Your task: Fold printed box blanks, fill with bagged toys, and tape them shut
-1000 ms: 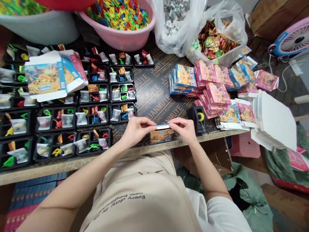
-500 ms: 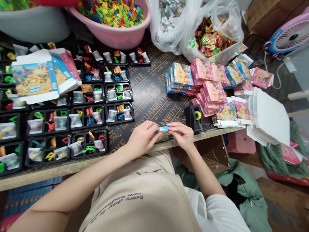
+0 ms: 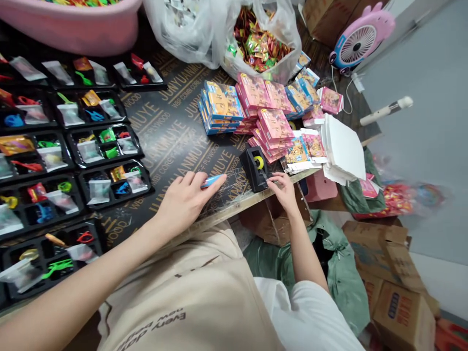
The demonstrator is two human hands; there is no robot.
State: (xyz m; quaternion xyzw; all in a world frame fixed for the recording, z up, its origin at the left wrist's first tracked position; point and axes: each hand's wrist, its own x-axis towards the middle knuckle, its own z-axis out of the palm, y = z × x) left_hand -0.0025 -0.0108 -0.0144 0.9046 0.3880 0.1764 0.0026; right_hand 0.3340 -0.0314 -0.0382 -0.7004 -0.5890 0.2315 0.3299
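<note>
I see my left hand (image 3: 183, 200) with a small blue cardboard box (image 3: 214, 181) at the dark plywood table's (image 3: 175, 131) front edge, a black plastic tape dispenser (image 3: 256, 168) just right of it, my right hand (image 3: 283, 187) at its near side, black plastic compartment trays (image 3: 106, 146) left, stacked pink and blue cardboard boxes (image 3: 256, 109) behind the dispenser, and clear plastic bags (image 3: 219, 39) behind those.

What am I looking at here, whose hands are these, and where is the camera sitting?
No machine here: a person works with two bare hands, and the camera sits on their head, looking down along their arms. The left hand holds a small blue box just over the dark plywood table. The right hand touches a black tape dispenser at the table's edge. To the left lie black trays of small coloured toys and clear bags. Behind the dispenser are stacks of blue boxes and pink boxes, and farther back a clear bag of wrapped sweets.
</note>
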